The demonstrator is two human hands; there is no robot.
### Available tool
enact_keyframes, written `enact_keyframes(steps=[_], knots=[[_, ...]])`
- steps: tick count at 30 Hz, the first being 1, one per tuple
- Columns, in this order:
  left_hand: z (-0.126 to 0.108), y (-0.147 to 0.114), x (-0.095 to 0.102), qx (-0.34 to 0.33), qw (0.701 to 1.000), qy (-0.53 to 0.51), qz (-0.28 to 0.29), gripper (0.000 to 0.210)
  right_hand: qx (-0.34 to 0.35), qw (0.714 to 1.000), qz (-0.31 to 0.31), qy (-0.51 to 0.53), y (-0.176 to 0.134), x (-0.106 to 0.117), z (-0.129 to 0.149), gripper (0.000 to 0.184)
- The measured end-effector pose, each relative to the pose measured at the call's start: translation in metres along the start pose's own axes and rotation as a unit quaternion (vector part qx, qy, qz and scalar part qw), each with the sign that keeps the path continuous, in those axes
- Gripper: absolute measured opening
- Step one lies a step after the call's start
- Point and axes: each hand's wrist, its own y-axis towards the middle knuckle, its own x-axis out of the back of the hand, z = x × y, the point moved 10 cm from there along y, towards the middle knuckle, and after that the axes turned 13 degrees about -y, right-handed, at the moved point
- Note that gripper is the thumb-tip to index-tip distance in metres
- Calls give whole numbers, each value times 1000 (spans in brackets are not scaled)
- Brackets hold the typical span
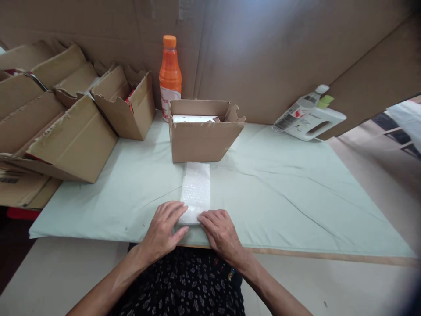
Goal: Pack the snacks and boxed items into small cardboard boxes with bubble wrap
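Note:
A strip of bubble wrap [196, 186] lies lengthwise on the cloth-covered table, its near end looking thicker and folded over. My left hand [164, 228] touches the left edge of that near end with its fingertips, and its thumb is stretched apart beside the near corner. At the right near corner, my right hand [222, 231] has its bent fingers pressed together on the wrap. Whether anything lies inside the fold cannot be made out. Just beyond the far end of the strip stands an open cardboard box [204, 140] with white, flat things inside.
Several open cardboard bins [75, 136] crowd the left side. An orange bottle [170, 74] stands behind the middle box. At the back right, a clear bottle [301, 107] and a white jug [317, 123] lean by the cardboard wall [263, 57]. Pale green cloth [279, 197] covers the table.

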Motion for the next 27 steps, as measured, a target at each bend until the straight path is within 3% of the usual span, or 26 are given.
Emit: enact_keyframes(steps=[4, 7, 10, 15, 19, 22, 24, 27], knots=[[-4, -12, 0, 27, 997, -58, 33, 32, -89, 987, 60, 122, -8, -5, -10, 22], [11, -4, -4, 93, 994, -53, 20, 31, -135, 985, 22, 104, -12, 3, -20, 21], [19, 9, -11, 112, 994, 12, 15, 31, -98, 994, -41, 22, -14, 16, -15, 20], [16, 13, -6, 87, 993, 80, -13, 28, -17, 999, 9, -37, -10, 1, 1, 24], [-2, 4, -4, 20, 1000, -12, 13, 35, -52, 997, 13, 49, -4, -2, -10, 22], [3, 3, -5, 49, 997, -55, 29, 37, -99, 984, 61, 133, -2, -9, -20, 21], [11, 11, -6, 74, 996, -52, 13, 36, -122, 984, 60, 114, -1, -7, -25, 23], [26, 31, -7, 103, 994, -4, -20, 32, -118, 993, 7, -1, 4, 7, -24, 27]])
